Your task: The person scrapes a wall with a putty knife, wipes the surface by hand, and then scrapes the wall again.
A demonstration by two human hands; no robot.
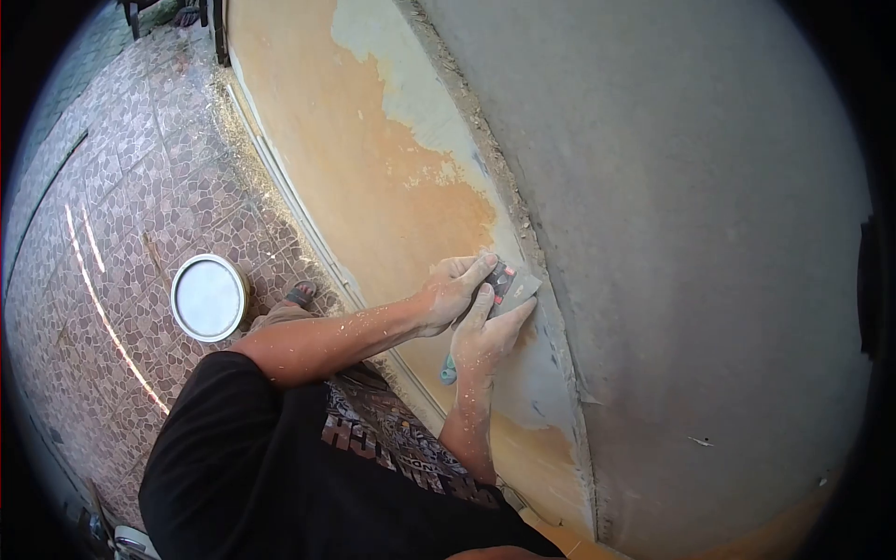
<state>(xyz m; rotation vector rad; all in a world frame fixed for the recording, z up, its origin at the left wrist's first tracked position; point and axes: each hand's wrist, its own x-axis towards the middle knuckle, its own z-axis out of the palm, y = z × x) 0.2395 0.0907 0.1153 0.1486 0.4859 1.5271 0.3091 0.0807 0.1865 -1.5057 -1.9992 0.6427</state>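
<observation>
Both my hands are on a scraper (519, 291) with a flat dark-grey blade that carries small red marks. My left hand (450, 294) pinches the blade's near side, its thumb on top. My right hand (485, 338) is closed around the tool, thumb pressed near the blade. Below its wrist side a teal end (448, 371) sticks out, apparently the handle; the grip between is hidden. Pale dust covers both hands and forearms. Just behind the hands is a wall (411, 177) with orange paint and bare whitish patches.
A rough-edged ledge (504, 173) borders a broad grey surface (691, 233) at right. A white-lidded bucket (207, 298) stands on the patterned tile floor (121, 233) by a sandalled foot (301, 294). Paint flakes litter the wall's base, where pale pipes (280, 187) run.
</observation>
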